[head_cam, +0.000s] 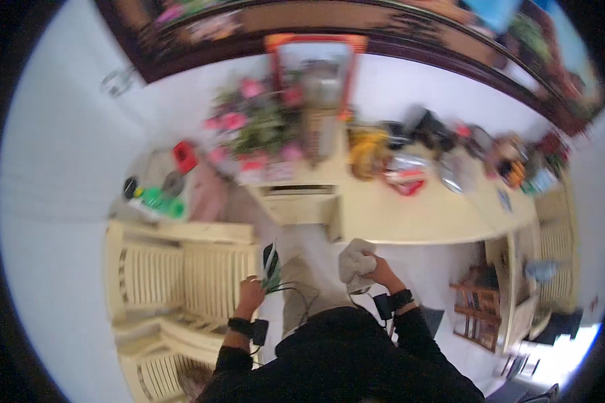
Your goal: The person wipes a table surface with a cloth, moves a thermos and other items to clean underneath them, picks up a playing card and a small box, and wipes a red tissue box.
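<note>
My left hand [252, 293] is closed on a narrow dark green and white item [271, 267], too blurred to name exactly. It is held upright beside the slatted seat of a cream wooden bench [219, 274]. In my right hand [384, 276] is a crumpled beige cloth [354, 262], gripped by its right side. The cloth hangs just off the front edge of a cream table [413, 216]. Each wrist carries a black strap with a small dark box and a cable.
Pink artificial flowers [262, 126], a red-framed mirror [354, 75], bananas [367, 151] and a red-and-silver package [406, 174] stand along the tabletop. Left, a corner table holds a green bottle [161, 201] and red box [185, 156]. A brown wooden rack [476, 315] stands at right.
</note>
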The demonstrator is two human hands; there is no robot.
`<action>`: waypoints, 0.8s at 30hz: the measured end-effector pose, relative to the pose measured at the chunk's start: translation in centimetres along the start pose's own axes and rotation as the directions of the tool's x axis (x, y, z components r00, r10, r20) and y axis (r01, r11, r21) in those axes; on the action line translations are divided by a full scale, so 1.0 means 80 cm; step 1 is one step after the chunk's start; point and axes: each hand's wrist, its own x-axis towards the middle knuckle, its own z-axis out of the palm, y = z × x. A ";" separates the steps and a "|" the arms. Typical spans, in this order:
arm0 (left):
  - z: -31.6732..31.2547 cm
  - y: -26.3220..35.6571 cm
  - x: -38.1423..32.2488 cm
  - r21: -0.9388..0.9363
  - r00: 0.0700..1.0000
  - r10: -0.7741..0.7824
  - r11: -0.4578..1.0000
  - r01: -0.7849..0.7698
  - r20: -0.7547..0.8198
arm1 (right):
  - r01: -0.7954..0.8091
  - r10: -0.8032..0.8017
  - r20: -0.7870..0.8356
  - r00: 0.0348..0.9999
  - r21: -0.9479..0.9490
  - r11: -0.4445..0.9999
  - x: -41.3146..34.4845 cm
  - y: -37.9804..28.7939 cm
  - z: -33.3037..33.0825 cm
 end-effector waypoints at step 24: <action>0.083 0.406 0.310 -0.488 0.781 0.571 0.772 -0.406 0.253 | 0.081 0.580 -0.711 0.397 0.657 0.750 -0.291 0.149 -0.168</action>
